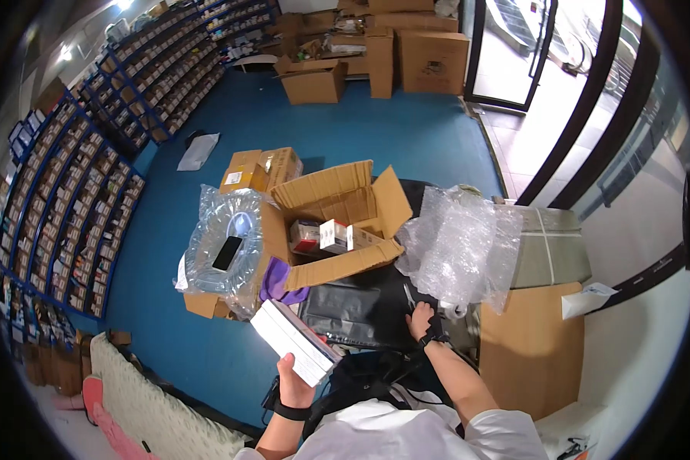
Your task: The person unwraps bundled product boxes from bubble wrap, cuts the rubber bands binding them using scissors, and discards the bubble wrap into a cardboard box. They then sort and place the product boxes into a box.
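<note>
My left hand (295, 383) is wrapped round the lower end of a white box (287, 337), which is held tilted in front of my body. My right hand (419, 318) rests on the black work surface, its fingers closed at the handle end of what looks like silver scissors (409, 296). Beyond my hands stands an open cardboard box (337, 272) with several small boxes (333, 236) inside. A black plastic bag (341, 313) lies between my hands, and a purple cloth (274, 281) is beside the open box.
Bubble wrap (460, 245) lies right of the open box. At left, a phone (228, 253) rests on a plastic-wrapped roll (199, 238). Closed cartons (245, 170) stand behind. Blue shelving (61, 207) lines the left; large cartons (435, 61) stand at the back near a glass door (508, 54).
</note>
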Motion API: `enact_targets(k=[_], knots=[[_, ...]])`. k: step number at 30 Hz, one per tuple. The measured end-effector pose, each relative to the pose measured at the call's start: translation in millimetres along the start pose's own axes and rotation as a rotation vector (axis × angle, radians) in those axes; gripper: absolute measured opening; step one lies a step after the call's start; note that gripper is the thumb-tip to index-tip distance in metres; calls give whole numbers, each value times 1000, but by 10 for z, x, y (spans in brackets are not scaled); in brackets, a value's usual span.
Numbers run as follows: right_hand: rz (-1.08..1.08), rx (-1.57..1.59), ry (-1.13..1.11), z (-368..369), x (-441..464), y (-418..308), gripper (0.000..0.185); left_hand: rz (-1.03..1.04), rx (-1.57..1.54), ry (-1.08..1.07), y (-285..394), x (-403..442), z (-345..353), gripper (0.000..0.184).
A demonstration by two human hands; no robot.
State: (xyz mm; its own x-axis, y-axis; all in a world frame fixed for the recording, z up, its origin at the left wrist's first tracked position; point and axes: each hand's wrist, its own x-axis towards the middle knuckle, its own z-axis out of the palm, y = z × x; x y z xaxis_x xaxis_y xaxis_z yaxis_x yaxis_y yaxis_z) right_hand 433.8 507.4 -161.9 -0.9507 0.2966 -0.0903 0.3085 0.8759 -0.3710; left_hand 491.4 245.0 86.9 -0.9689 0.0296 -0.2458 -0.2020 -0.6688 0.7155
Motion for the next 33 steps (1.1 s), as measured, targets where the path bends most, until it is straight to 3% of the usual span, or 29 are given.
enact_targets(k=[6,9,10,11,12,14,15,20,21,22,24,33], knots=[[106,-96,-37,140,53,65,41,-12,-30,6,98,-103,19,68],[104,277,7,-21,-12,-39,29,-58,-84,-52,169,-92,10,72],[11,451,-46,-186,-111,-67,29,-46,-85,-45,192,-73,18,72],[-6,657,-274,-290,-159,-75,21,-19,-43,-91,202,-55,26,74],[194,1170,-546,-802,-331,-359,13,6,0,-136,209,-43,34,75],[152,1633,-770,-1585,-636,-718,18,12,67,-160,209,-12,58,84],[57,1702,-830,-1938,-749,-852,18,16,67,-180,196,-1,80,87],[-209,1642,-1043,-2777,-1214,-1099,59,-21,88,-257,157,3,283,99],[-102,1614,-1088,-2888,-1292,-1213,72,-23,72,-285,147,-2,302,100],[-233,1650,-1219,-2875,-1335,-1207,68,-28,71,-293,151,-4,325,100],[-202,1646,-1357,-2859,-1432,-1221,67,-4,111,-332,178,-27,384,99],[-138,1585,-1479,-2793,-1680,-1197,61,29,140,-393,263,-149,462,100]])
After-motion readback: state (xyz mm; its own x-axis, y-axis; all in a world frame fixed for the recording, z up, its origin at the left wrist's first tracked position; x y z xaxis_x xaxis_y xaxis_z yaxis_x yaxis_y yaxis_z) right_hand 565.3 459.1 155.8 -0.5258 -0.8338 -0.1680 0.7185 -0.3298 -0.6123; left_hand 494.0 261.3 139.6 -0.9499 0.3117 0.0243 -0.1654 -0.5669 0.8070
